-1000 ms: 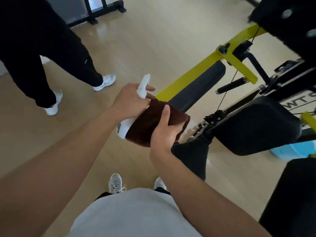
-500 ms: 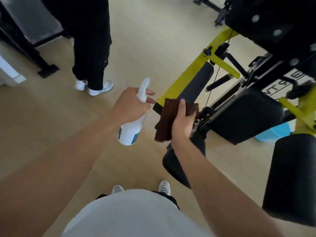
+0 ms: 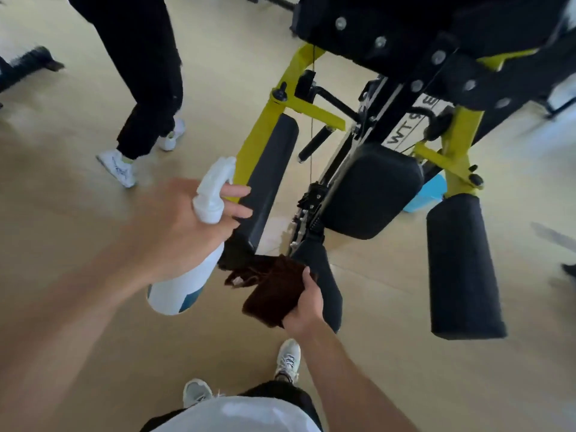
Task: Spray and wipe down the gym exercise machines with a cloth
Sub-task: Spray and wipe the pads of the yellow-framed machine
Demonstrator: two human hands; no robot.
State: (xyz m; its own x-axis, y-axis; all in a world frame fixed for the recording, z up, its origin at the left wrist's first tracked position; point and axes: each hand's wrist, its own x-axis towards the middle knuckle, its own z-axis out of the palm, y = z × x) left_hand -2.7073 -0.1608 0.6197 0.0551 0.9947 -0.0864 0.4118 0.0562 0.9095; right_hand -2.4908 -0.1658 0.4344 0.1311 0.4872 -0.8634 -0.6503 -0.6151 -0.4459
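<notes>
My left hand (image 3: 184, 226) grips a white spray bottle (image 3: 187, 275) by its neck, two fingers over the trigger, nozzle aimed toward the machine. A dark brown cloth (image 3: 271, 291) hangs folded from my right hand (image 3: 307, 302), just in front of a black leg pad (image 3: 324, 275). The gym machine has a yellow frame (image 3: 268, 120), a long black pad (image 3: 271, 169) on the left, a black seat cushion (image 3: 371, 191) in the middle and another long black pad (image 3: 461, 263) on the right.
A person in black trousers and white shoes (image 3: 118, 166) stands on the wooden floor at upper left. A light blue object (image 3: 427, 194) sits behind the seat. Black equipment feet (image 3: 28, 63) lie at the far left. My own shoes (image 3: 288, 358) are below.
My right hand has drawn the cloth down and back from the left pad's end toward the lower leg pad. The bottle stays in my left hand. My view has shifted right over the machine.
</notes>
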